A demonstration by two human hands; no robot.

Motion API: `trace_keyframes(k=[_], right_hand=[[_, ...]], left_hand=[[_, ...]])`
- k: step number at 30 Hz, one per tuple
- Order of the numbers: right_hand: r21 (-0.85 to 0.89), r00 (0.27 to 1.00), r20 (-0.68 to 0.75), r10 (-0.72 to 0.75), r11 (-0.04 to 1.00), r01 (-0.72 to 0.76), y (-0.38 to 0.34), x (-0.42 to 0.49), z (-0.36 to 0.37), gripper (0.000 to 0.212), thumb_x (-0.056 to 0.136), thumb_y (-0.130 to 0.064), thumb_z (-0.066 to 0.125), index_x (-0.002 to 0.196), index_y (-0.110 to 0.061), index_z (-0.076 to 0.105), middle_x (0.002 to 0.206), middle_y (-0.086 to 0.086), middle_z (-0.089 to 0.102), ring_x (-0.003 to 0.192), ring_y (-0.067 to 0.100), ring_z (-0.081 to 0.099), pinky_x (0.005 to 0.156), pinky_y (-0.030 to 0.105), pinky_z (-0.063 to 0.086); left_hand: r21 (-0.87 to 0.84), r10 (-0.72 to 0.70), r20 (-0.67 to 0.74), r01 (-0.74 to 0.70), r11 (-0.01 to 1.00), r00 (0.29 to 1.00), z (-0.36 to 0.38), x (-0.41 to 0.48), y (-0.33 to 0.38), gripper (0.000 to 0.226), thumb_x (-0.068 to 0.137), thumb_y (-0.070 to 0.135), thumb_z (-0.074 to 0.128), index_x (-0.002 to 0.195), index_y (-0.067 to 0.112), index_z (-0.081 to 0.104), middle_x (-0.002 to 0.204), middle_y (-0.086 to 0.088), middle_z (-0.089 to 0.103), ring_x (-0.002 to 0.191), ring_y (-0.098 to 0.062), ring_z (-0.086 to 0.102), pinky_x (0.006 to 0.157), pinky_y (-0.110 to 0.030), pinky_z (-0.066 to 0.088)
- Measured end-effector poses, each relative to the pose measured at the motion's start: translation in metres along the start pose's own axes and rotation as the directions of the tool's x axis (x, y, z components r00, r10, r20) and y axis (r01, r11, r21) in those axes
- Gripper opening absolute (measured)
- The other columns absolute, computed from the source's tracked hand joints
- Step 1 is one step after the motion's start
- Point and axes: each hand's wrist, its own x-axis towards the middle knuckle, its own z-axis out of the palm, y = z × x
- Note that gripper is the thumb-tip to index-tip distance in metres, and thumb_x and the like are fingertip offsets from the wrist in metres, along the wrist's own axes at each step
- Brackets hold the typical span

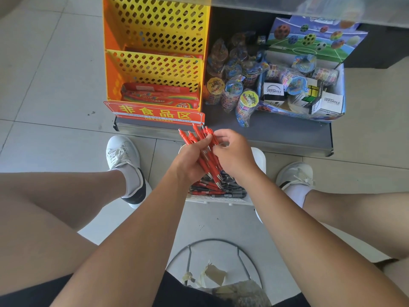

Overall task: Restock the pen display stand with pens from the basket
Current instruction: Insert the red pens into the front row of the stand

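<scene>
The left hand (190,161) grips a bundle of red pens (213,167) around the barrels, clip ends up and tips down. The right hand (235,156) pinches the upper part of the same bundle from the right side. Both hands are directly above the white basket (259,156), which stands on the tiled floor between 2 white shoes (122,151) and contains loose pens (218,189) — red and dark, lying flat. Ahead, on a low grey shelf (287,136), stands the yellow perforated display stand (155,63). 2 tiers are visible, the lower one holding red packets (159,96). A red sign (155,112) runs along its front edge. Right of the stand — wrapped toys (232,89) and a toy box (309,117).
</scene>
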Motion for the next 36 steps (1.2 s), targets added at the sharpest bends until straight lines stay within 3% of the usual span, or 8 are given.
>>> trace_keyframes(k=[8, 14, 16, 18, 21, 23, 27, 36], right_hand=[[-0.028, 0.994, -0.1, -0.036, 0.999, 0.034, 0.006, 0.002, 0.004, 0.017, 0.093, -0.017, 0.062, 0.109, -0.02, 0.07, 0.103, -0.005, 0.071, 0.096, 0.011, 0.066, 0.086, 0.03, 0.055], [0.057, 0.968, -0.23, 0.097, 0.995, -0.086, 0.035, 0.011, -0.012, 0.02, 0.095, -0.018, 0.052, 0.103, -0.018, 0.07, 0.093, -0.007, 0.069, 0.085, 0.012, 0.061, 0.063, 0.016, 0.041], [-0.069, 0.978, -0.115, 0.176, 0.98, -0.185, 0.059, 0.016, -0.01, 0.018, 0.096, -0.017, 0.049, 0.094, -0.017, 0.068, 0.081, -0.006, 0.063, 0.079, 0.02, 0.057, 0.057, 0.021, 0.039], [-0.199, 0.971, 0.059, 0.231, 0.956, -0.215, 0.078, 0.019, -0.001, 0.023, 0.095, -0.011, 0.049, 0.101, -0.016, 0.071, 0.091, -0.002, 0.067, 0.089, 0.025, 0.061, 0.068, 0.026, 0.046], [-0.422, 0.933, 0.275, 0.234, 0.901, -0.102, 0.096, 0.021, 0.019, 0.038, 0.095, -0.007, 0.049, 0.128, -0.014, 0.067, 0.129, 0.002, 0.065, 0.12, 0.022, 0.058, 0.092, 0.023, 0.041], [-0.52, 0.907, 0.369, 0.204, 0.854, 0.019, 0.107, 0.022, 0.033, 0.04, 0.092, -0.006, 0.051, 0.127, -0.015, 0.068, 0.129, 0.004, 0.066, 0.121, 0.024, 0.059, 0.099, 0.027, 0.043], [-0.688, 0.839, 0.507, 0.199, 0.68, 0.254, 0.125, 0.026, 0.057, 0.025, 0.089, -0.018, 0.063, 0.113, -0.018, 0.071, 0.105, 0.009, 0.071, 0.1, 0.032, 0.067, 0.087, 0.04, 0.054], [-0.745, 0.716, 0.666, 0.208, 0.15, 0.65, 0.119, 0.053, 0.085, 0.03, 0.094, -0.017, 0.063, 0.123, -0.011, 0.062, 0.114, 0.007, 0.065, 0.106, 0.029, 0.066, 0.086, 0.038, 0.052]], left_hand=[[0.027, -0.016, -0.02, 0.016, 1.0, 1.0, 0.001, 0.001, 0.002, 0.015, 0.1, 0.014, 0.06, 0.108, 0.005, 0.068, 0.084, -0.01, 0.075, 0.068, -0.022, 0.074, 0.058, -0.033, 0.06], [-0.05, 0.015, -0.077, -0.019, 0.999, 0.997, -0.013, 0.0, 0.013, 0.018, 0.101, 0.013, 0.058, 0.117, 0.01, 0.066, 0.094, -0.013, 0.076, 0.081, -0.02, 0.076, 0.072, -0.037, 0.061], [-0.064, 0.024, -0.116, -0.031, 0.997, 0.993, -0.023, 0.0, 0.021, 0.02, 0.1, 0.014, 0.059, 0.119, 0.009, 0.065, 0.097, -0.015, 0.076, 0.082, -0.022, 0.076, 0.073, -0.039, 0.061], [-0.088, 0.033, -0.158, -0.048, 0.995, 0.987, -0.033, 0.001, 0.028, 0.023, 0.1, 0.014, 0.06, 0.122, 0.009, 0.065, 0.097, -0.015, 0.077, 0.081, -0.023, 0.077, 0.07, -0.038, 0.061], [-0.138, 0.058, -0.228, -0.091, 0.986, 0.972, -0.05, 0.004, 0.036, 0.027, 0.1, 0.014, 0.06, 0.125, 0.008, 0.067, 0.111, -0.017, 0.075, 0.088, -0.024, 0.077, 0.073, -0.038, 0.061], [-0.175, 0.072, -0.25, -0.118, 0.978, 0.965, -0.059, 0.006, 0.04, 0.023, 0.099, 0.014, 0.06, 0.121, 0.008, 0.068, 0.109, -0.018, 0.075, 0.087, -0.025, 0.077, 0.076, -0.039, 0.061], [-0.2, 0.084, -0.277, -0.143, 0.969, 0.957, -0.069, 0.009, 0.045, 0.014, 0.099, 0.013, 0.061, 0.107, 0.007, 0.07, 0.093, -0.017, 0.077, 0.083, -0.025, 0.077, 0.077, -0.04, 0.06], [-0.256, 0.082, -0.301, -0.163, 0.953, 0.95, -0.072, 0.021, 0.05, 0.015, 0.098, 0.01, 0.062, 0.106, 0.004, 0.072, 0.114, -0.021, 0.073, 0.092, -0.029, 0.076, 0.074, -0.042, 0.062]])
